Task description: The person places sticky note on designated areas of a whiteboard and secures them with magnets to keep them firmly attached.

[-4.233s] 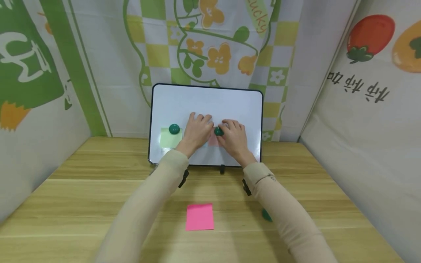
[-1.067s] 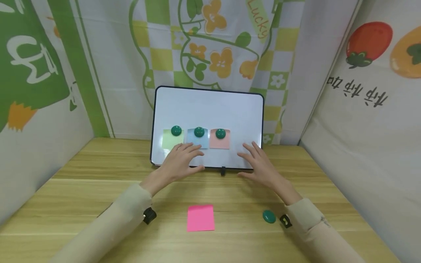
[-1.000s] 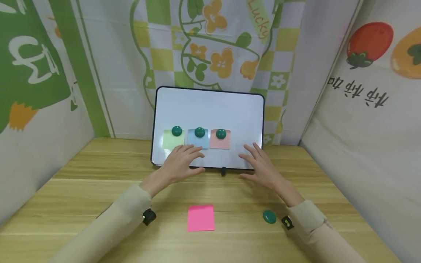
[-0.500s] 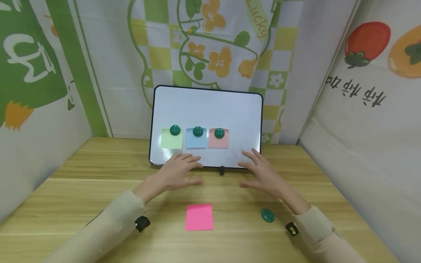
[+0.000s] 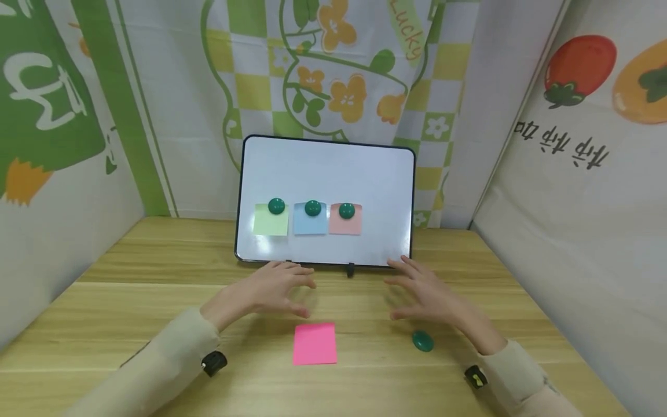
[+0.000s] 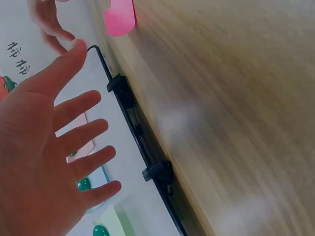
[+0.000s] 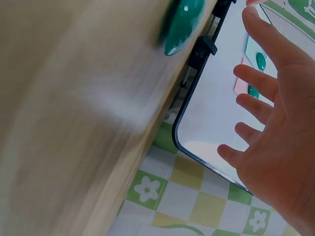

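Observation:
My left hand hovers over the table with fingers spread, holding nothing, just behind a bright pink sticky note. My right hand, also spread and holding nothing, is above and behind a loose green round magnet lying on the table. Behind both hands a whiteboard leans upright. On it hang a light green sticky note, a blue one and a pale pink one, each under a green magnet at its top edge.
Black clips hold the whiteboard's lower edge at the table. A patterned cloth hangs behind the board, and printed fabric walls flank the wooden table.
Earlier both hands were at the board, the right on the magnet over the pale pink note. They have let go and drawn back toward me, uncovering the three notes and the loose magnet.

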A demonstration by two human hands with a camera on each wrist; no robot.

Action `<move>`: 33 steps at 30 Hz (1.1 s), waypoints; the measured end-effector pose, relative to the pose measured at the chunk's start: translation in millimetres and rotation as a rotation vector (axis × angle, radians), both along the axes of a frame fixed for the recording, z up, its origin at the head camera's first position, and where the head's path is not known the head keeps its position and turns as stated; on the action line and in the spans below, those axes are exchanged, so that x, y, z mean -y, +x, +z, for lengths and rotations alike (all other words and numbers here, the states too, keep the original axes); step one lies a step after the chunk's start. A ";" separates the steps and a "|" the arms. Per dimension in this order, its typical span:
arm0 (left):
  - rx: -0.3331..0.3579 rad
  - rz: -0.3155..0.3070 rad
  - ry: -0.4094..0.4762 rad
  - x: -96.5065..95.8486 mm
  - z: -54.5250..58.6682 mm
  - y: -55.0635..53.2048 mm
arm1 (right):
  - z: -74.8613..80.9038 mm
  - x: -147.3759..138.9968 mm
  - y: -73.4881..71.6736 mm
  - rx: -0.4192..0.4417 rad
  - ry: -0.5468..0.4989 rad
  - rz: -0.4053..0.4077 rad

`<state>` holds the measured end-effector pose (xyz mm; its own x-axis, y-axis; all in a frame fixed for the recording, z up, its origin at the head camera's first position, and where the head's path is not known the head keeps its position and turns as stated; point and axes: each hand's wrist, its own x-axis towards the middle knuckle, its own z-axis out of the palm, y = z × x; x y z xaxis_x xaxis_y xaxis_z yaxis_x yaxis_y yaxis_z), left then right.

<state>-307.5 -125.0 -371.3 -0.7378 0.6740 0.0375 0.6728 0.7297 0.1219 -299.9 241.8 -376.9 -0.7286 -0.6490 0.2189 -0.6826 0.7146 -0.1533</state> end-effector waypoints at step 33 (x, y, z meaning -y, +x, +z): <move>0.097 -0.042 -0.063 -4.2 -14.4 17.5 | -5.9 -35.8 37.6 0.183 0.074 0.007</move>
<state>-290.0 -120.8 -385.7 -0.7067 0.7035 -0.0756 0.6906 0.7091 0.1427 -262.3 277.6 -382.8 -0.7476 -0.6632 0.0348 -0.6528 0.7241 -0.2226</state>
